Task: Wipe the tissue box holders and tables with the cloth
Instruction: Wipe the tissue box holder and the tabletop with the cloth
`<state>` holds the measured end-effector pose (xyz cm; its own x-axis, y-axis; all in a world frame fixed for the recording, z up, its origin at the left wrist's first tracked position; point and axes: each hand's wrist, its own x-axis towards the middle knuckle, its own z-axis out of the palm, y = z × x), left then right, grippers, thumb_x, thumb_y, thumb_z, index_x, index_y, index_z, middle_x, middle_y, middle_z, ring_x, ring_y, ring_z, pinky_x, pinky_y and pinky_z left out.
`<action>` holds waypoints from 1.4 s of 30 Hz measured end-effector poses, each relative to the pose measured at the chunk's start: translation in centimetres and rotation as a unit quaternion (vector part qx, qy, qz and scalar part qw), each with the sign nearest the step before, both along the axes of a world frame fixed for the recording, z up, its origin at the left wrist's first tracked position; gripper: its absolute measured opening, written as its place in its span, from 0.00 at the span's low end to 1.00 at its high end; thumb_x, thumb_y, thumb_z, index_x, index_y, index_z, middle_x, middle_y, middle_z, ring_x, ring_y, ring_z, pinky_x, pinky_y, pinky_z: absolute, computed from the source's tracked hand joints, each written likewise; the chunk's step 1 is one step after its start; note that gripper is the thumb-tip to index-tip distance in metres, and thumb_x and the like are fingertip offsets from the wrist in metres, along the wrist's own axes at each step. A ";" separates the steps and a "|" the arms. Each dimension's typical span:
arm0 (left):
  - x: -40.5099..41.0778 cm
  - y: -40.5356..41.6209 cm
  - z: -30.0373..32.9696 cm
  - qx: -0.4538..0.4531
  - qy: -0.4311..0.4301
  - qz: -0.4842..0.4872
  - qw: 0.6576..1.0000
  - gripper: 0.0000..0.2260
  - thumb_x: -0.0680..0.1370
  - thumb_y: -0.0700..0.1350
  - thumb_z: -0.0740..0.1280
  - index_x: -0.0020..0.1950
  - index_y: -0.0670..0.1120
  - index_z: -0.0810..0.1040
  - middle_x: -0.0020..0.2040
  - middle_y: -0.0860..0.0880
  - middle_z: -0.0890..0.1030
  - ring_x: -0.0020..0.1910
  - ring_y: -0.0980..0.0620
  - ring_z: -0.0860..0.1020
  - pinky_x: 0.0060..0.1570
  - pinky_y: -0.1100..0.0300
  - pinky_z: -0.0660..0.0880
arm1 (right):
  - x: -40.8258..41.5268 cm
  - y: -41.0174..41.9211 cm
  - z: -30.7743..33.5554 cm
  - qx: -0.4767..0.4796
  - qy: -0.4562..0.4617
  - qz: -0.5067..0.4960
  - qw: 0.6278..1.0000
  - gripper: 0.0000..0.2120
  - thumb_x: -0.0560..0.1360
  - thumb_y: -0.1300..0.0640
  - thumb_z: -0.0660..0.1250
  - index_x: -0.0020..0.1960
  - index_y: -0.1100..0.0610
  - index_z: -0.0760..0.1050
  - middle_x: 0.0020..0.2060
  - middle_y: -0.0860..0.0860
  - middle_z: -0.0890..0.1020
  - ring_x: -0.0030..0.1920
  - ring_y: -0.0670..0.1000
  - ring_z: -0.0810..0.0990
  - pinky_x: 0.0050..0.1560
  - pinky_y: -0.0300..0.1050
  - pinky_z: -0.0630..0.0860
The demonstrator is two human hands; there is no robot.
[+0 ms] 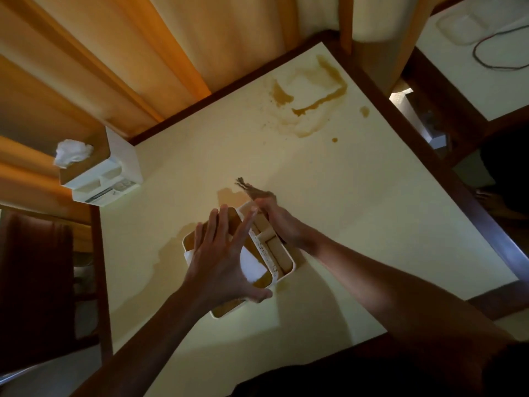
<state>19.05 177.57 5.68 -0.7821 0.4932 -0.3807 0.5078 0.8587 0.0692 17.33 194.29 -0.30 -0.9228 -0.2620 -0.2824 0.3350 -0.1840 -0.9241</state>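
Two hands on stained white holder (282, 260) — brown spills.

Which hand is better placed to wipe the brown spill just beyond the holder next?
Probably the right hand. It grips the cloth, which already reaches the spill at the far end of the holder. The left hand lies spread over the holder, steadying it, and holds no cloth.

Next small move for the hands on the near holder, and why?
Probably draw the cloth in the right hand along the holder compartments while the left hand steadies it: brown liquid pools inside and around its base.
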 end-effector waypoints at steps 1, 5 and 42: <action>0.0 -0.1 0.0 -0.002 0.001 0.002 1.000 0.63 0.51 0.80 0.62 0.70 0.65 0.21 0.80 0.42 0.39 0.78 0.42 0.37 0.75 0.38 0.45 | 0.1 0.1 0.3 0.011 -0.003 -0.020 1.000 0.17 0.86 0.53 0.46 0.65 0.49 0.72 0.70 0.50 0.72 0.72 0.45 0.68 0.70 0.40 0.64; 0.0 -0.2 -0.2 0.007 0.011 0.010 1.000 0.66 0.51 0.80 0.64 0.71 0.62 0.22 0.80 0.42 0.42 0.79 0.42 0.40 0.76 0.39 0.46 | 5.3 -0.7 -2.5 -0.005 -0.003 -0.038 0.999 0.17 0.83 0.57 0.53 0.60 0.47 0.78 0.56 0.46 0.80 0.59 0.44 0.76 0.61 0.41 0.73; 10.5 -3.0 -1.5 0.548 -0.211 0.707 0.394 0.24 0.79 0.64 0.60 0.55 0.42 0.76 0.51 0.37 0.80 0.48 0.40 0.79 0.49 0.46 0.77 | 0.8 1.0 2.8 0.042 0.008 -0.002 0.999 0.24 0.84 0.55 0.45 0.66 0.57 0.77 0.64 0.48 0.81 0.66 0.43 0.76 0.66 0.39 0.69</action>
